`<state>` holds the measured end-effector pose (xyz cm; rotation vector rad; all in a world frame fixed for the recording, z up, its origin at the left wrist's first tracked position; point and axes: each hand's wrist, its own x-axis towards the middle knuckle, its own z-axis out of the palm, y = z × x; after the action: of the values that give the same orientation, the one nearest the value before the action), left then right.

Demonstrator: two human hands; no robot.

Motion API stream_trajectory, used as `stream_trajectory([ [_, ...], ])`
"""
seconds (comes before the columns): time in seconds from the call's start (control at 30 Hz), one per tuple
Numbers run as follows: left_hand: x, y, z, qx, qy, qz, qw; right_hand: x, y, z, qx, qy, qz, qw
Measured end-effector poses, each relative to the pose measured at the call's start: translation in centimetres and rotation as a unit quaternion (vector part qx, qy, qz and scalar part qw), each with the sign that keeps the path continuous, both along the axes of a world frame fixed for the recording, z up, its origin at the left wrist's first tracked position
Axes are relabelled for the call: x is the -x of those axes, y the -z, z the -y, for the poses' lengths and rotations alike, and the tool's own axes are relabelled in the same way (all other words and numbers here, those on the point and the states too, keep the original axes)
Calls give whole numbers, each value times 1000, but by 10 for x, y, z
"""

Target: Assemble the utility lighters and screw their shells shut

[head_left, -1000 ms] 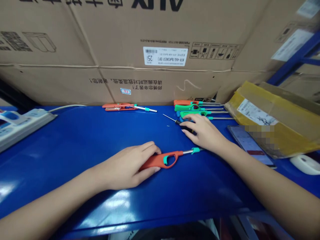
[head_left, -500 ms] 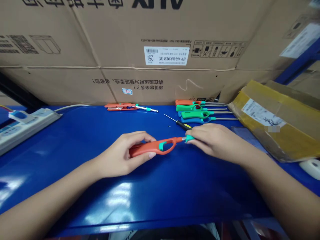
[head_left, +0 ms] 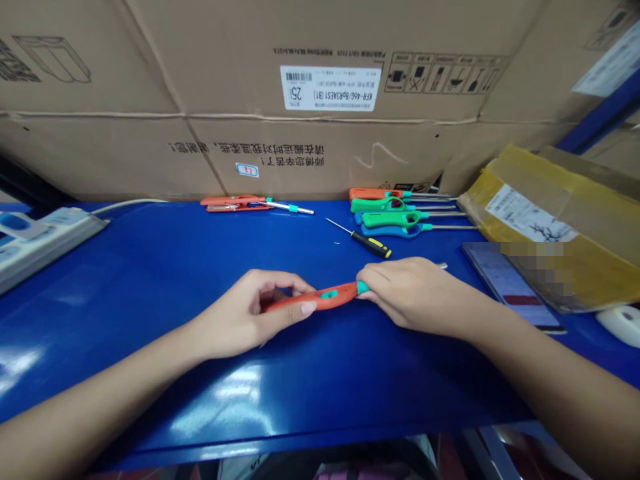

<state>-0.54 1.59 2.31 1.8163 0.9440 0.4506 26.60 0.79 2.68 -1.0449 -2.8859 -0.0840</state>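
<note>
An orange long-necked gas lighter (head_left: 335,298) with a green trigger lies across both hands above the blue table. My left hand (head_left: 250,310) is closed around its handle. The fingers of my right hand (head_left: 415,293) pinch the green collar (head_left: 363,287) at the neck end, which sits against the orange body. The metal tube is mostly hidden under my right hand; its tip shows beyond the knuckles. Behind my right hand lies a black and yellow screwdriver (head_left: 373,244), with a tiny pin-like piece (head_left: 337,243) beside its shaft.
At the back lie an opened orange lighter (head_left: 237,202) and a pile of green, blue and orange lighters (head_left: 393,219). On the right are a phone (head_left: 500,283) and a yellow-taped carton (head_left: 595,233). A power strip (head_left: 55,233) lies left. A large cardboard box (head_left: 225,87) stands behind.
The green collar has slid along the tube to meet the orange body, with my right hand moving in. The lighter has rolled so its trigger loop shows less. The view has tilted down slightly.
</note>
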Motion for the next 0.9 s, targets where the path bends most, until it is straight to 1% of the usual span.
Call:
stream_trajectory([
  [0.07, 2, -2, 0, -103, 31, -40, 993, -2, -2, 1, 1, 4, -20, 1000],
  [0.13, 4, -4, 2, -220, 61, -84, 970, -4, -3, 2, -16, 3, -37, 999],
  [0.17, 4, -4, 4, -267, 69, -103, 956, -5, -3, 3, -32, 0, -41, 999],
  [0.23, 3, -2, 8, -331, 74, -130, 932, -3, -1, 4, -73, -8, -37, 997],
  [0.33, 1, 3, 12, -387, 79, -153, 906, 5, 3, 9, -118, -25, -36, 992],
  [0.43, -2, 9, 16, -417, 80, -161, 891, 19, 8, 17, -121, -17, -43, 992],
  [0.53, -5, 13, 19, -421, 95, -179, 884, 30, 11, 23, -89, -19, -37, 995],
  [0.6, -7, 14, 20, -409, 100, -190, 887, 31, 11, 25, -68, -20, -42, 997],
  [0.7, -6, 12, 19, -377, 95, -195, 900, 25, 7, 23, -48, -13, -47, 998],
  [0.8, -4, 10, 17, -378, 86, -206, 899, 19, 5, 19, -61, -8, -36, 997],
  [0.9, -3, 9, 16, -398, 94, -203, 890, 20, 8, 18, -88, -31, -36, 995],
])
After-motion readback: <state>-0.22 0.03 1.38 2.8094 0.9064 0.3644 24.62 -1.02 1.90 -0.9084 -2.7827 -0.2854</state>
